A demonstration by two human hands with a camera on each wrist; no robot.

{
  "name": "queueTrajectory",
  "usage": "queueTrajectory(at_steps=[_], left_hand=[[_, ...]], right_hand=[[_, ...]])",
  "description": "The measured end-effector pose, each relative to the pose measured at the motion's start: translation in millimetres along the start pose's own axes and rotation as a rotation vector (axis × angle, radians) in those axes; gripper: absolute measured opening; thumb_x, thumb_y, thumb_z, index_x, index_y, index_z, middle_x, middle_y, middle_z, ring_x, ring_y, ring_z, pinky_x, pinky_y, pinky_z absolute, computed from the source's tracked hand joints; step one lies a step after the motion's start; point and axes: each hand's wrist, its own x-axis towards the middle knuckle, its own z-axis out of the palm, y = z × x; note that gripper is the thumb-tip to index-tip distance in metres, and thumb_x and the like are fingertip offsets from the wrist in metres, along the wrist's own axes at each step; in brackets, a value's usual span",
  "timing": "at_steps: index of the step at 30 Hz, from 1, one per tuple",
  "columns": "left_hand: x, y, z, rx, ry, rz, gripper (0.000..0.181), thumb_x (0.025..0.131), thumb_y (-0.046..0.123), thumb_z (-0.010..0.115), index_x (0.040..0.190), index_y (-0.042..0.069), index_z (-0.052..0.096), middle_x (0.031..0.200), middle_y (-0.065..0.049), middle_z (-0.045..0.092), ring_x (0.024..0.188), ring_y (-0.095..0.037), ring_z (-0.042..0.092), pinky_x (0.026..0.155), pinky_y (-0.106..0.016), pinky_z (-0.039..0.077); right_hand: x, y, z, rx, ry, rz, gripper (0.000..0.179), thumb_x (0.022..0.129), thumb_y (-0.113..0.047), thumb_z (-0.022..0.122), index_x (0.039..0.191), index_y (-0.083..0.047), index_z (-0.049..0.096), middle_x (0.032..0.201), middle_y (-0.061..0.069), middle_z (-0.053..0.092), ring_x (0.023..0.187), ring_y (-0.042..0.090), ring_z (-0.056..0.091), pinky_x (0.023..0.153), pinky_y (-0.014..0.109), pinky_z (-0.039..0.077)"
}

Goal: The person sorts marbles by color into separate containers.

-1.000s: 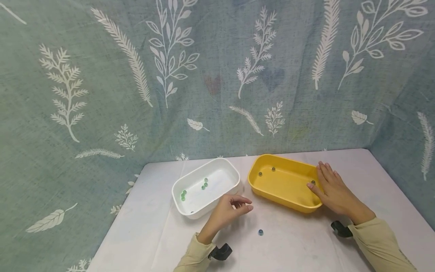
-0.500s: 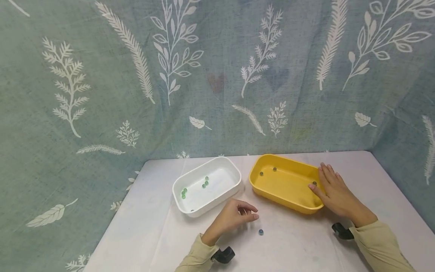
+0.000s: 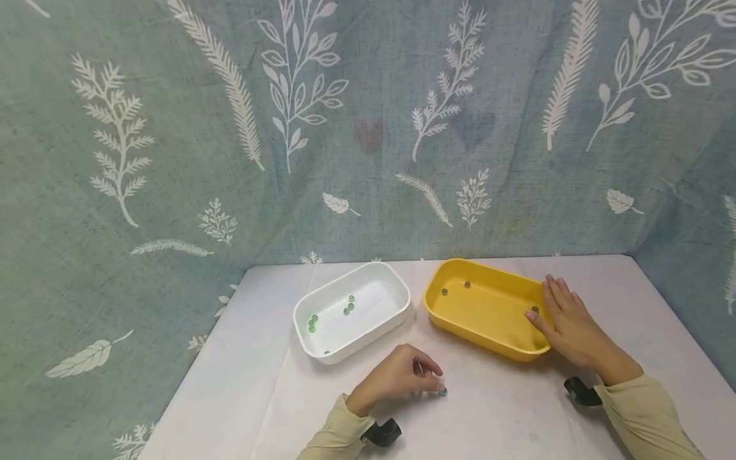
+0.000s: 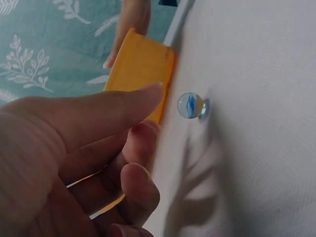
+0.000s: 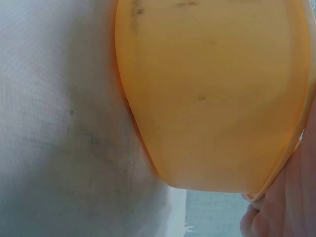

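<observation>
My left hand (image 3: 402,374) is low over the white tabletop with its fingers loosely bent, thumb tip beside a clear marble (image 3: 443,391). In the left wrist view this marble (image 4: 187,105), with blue and yellow swirls inside, sits on the cloth a small gap from the thumb and fingertips. Nothing is between those fingers. My right hand (image 3: 577,332) rests on the right end of a yellow tray (image 3: 489,322), fingers straight along the rim and thumb reaching over the inside. The right wrist view shows mostly the outer wall of the yellow tray (image 5: 207,113).
A white tray (image 3: 382,300) stands left of the yellow one, with several green marbles (image 3: 312,323) and a darker one (image 3: 326,352) inside. Three dark-looking marbles (image 3: 444,292) lie in the yellow tray. A leaf-patterned cloth (image 3: 368,211) hangs behind the table.
My left hand has moved from near the white tray rightward and down toward me, arriving at the loose marble. The right hand keeps its place on the yellow tray.
</observation>
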Motion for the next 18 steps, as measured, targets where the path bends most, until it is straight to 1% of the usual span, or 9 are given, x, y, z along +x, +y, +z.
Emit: queueTrajectory(at_steps=[3, 6, 12, 18], left_hand=[[0.9, -0.1, 1.9, 0.013, -0.025, -0.018, 0.015, 0.082, 0.015, 0.088, 0.093, 0.007, 0.082, 0.064, 0.013, 0.059, 0.055, 0.003, 0.047, 0.051, -0.012, 0.038], [0.6, 0.3, 3.3, 0.037, -0.040, -0.018, 0.014, 0.081, 0.014, 0.088, 0.091, 0.007, 0.082, 0.064, 0.013, 0.058, 0.056, 0.003, 0.047, 0.052, -0.012, 0.038], [0.7, 1.6, 6.8, 0.096, -0.049, -0.017, 0.013, 0.080, 0.015, 0.089, 0.088, 0.009, 0.082, 0.063, 0.013, 0.058, 0.057, 0.003, 0.047, 0.053, -0.012, 0.038], [0.6, 1.4, 11.1, 0.134, -0.052, -0.036, 0.010, 0.081, 0.017, 0.089, 0.087, 0.013, 0.082, 0.062, 0.015, 0.057, 0.056, 0.003, 0.047, 0.053, -0.014, 0.037]], right_hand=[[0.2, 0.9, -0.5, 0.001, 0.000, 0.000, 0.091, 0.109, -0.055, 0.036, 0.159, 0.015, 0.004, 0.169, 0.034, -0.004, 0.158, 0.051, -0.007, 0.128, 0.065, -0.006], [0.0, 1.5, -0.1, 0.001, 0.001, -0.003, 0.091, 0.109, -0.054, 0.036, 0.159, 0.015, 0.004, 0.169, 0.034, -0.005, 0.158, 0.051, -0.008, 0.128, 0.065, -0.007], [0.4, 1.9, 0.3, -0.004, 0.002, 0.000, 0.091, 0.109, -0.054, 0.036, 0.159, 0.015, 0.003, 0.169, 0.034, -0.004, 0.158, 0.051, -0.008, 0.128, 0.064, -0.007], [0.3, 1.2, 0.0, 0.004, 0.002, -0.003, 0.091, 0.109, -0.054, 0.037, 0.159, 0.016, 0.004, 0.169, 0.035, -0.004, 0.158, 0.051, -0.008, 0.128, 0.065, -0.007]])
